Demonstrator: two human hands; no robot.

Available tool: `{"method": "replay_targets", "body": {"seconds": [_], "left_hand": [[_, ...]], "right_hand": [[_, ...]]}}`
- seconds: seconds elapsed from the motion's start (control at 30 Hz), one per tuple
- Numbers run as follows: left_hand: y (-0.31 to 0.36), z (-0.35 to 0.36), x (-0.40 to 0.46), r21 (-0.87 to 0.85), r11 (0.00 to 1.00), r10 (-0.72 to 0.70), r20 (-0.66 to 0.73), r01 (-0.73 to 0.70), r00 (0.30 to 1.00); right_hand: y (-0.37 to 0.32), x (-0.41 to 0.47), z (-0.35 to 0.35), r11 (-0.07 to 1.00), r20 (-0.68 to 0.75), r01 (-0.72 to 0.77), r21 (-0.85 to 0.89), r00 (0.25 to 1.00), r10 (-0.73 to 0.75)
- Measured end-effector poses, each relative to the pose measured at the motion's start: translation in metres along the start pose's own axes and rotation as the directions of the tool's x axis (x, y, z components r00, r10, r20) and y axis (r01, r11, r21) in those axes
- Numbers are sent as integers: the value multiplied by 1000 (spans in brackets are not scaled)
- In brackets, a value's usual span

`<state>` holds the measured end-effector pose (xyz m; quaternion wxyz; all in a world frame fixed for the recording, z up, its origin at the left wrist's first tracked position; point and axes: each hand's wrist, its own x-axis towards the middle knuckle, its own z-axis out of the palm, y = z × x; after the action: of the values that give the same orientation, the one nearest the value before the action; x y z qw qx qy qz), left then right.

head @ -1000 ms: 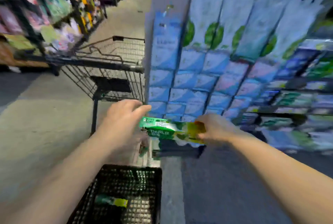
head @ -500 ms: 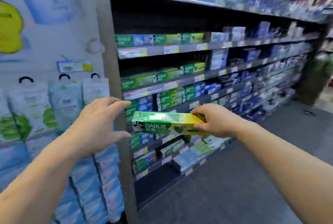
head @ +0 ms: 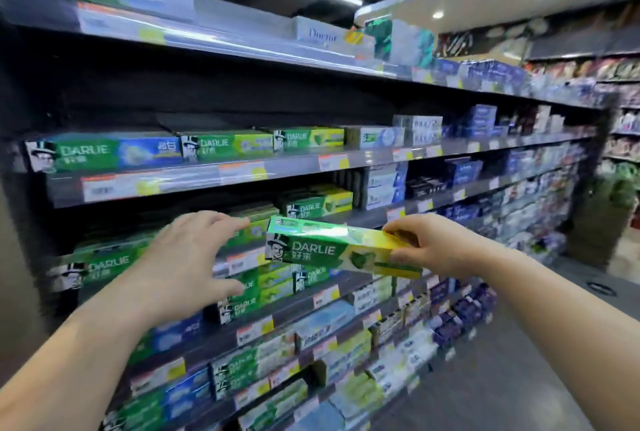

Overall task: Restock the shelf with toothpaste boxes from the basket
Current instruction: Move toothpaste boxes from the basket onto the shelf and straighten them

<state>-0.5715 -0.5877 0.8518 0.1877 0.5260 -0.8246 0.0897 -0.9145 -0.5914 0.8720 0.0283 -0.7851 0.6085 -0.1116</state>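
My right hand grips the yellow right end of a green Darlie toothpaste box, held level in front of the shelving. Spread with its fingers apart, my left hand hovers just left of the box without touching it. Behind the box, a shelf carries a stack of matching green-and-yellow Darlie boxes. More green Darlie boxes lie on that level to the left, partly hidden by my left hand. The basket is out of view.
Several shelves of toothpaste run from left to right, with price tags along their edges. The shelf above holds a row of Darlie boxes. The grey aisle floor lies at the lower right, and another shelving unit stands at far right.
The view swung up from the basket and cart to the shelf. My left hand let go of the box's left end. My right hand carried the box up close to the shelf.
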Motion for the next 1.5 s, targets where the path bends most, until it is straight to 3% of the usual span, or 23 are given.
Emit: {"method": "replay_targets", "body": {"seconds": [0.17, 0.37, 0.53, 0.63, 0.83, 0.97, 1.23, 1.37, 1.5], "left_hand": [[-38, 20, 89, 44, 997, -68, -8, 69, 998], [-57, 19, 186, 24, 995, -98, -111, 101, 989], [-49, 31, 233, 69, 983, -158, -127, 168, 979], [-38, 46, 248, 171, 955, -222, -132, 243, 966], [-23, 51, 255, 305, 861, -428, -1, 407, 904], [-11, 44, 256, 272, 856, -468, 50, 439, 882], [-6, 39, 257, 212, 863, -482, 69, 459, 873], [-8, 38, 257, 214, 867, -474, 78, 449, 877], [-9, 35, 256, 221, 876, -457, 101, 428, 884]], "right_hand": [[41, 91, -18, 999, -31, 5, -35, 1000, -6], [75, 192, -66, 994, -99, 65, -91, 992, -74], [99, 268, -102, 968, -125, 233, -90, 962, -243], [116, 309, -112, 940, -114, 342, 11, 934, -339], [137, 373, -115, 845, -83, 520, 128, 854, -513], [139, 398, -106, 823, -32, 560, 94, 828, -560], [136, 410, -93, 829, 35, 537, -156, 842, -538], [129, 399, -82, 824, -97, 481, -301, 844, -528], [117, 364, -56, 808, -198, 512, -291, 794, -575]]}}
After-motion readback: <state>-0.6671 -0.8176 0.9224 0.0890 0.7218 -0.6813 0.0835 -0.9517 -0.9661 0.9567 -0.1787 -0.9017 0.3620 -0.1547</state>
